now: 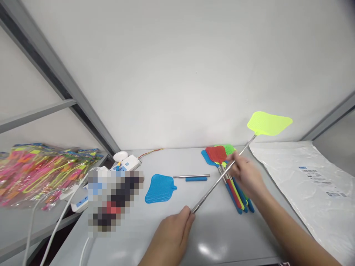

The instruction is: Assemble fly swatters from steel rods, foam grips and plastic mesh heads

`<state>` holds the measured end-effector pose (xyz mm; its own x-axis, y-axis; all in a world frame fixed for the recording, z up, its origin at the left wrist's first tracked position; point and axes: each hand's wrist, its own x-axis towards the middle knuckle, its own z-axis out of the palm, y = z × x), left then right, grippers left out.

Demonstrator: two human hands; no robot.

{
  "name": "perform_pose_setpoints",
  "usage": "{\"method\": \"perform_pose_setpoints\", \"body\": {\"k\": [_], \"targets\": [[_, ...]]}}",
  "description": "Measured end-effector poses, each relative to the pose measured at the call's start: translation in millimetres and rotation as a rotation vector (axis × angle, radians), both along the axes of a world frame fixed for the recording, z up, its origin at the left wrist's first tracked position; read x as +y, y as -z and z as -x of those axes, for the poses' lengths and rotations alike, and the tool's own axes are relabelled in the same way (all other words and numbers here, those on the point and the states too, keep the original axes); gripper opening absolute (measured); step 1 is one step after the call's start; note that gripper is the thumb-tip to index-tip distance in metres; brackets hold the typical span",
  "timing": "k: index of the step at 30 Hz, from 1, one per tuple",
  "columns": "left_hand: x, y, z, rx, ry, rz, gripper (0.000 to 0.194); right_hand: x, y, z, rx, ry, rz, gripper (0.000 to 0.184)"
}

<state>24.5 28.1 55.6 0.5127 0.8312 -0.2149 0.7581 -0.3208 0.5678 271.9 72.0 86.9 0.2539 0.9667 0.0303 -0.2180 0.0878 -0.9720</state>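
A yellow-green fly swatter (269,123) with a telescopic metal rod slants up to the right across the table, its rod drawn out long. My left hand (173,232) is closed round the lower end, hiding the handle. Higher up the rod, my right hand (245,171) grips it, the fingers slightly blurred. Left of the rod lie a loose blue swatter head (160,189), a thin metal rod (191,176) and a blue handle sleeve (196,179). Behind my right hand rests a bunch of swatters with a red head (216,153), a blue head (208,158) and a green head (228,149).
A white plastic mailing bag (299,159) with printed labels covers the right side of the grey table (133,236). At left are a white power strip (80,201), cables, a white box (130,162) and a pixelated patch. Colourful packaged items (44,173) fill the left shelf.
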Motion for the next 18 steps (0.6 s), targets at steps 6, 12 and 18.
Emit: {"method": "perform_pose_setpoints", "body": {"k": [6,12,18], "targets": [[3.7,-16.4,7.0,-0.011,0.000,0.000,0.031,-13.3,0.0,-3.1,-0.136,-0.086,0.024,0.036],[1.8,-12.4,25.9,-0.010,-0.005,-0.025,0.034,-1.2,-14.6,-23.9,0.042,0.049,-0.091,0.033],[4.6,-10.4,40.3,-0.036,-0.023,-0.003,0.033,-14.6,-8.6,-19.4,-0.005,0.047,-0.062,0.027]]}}
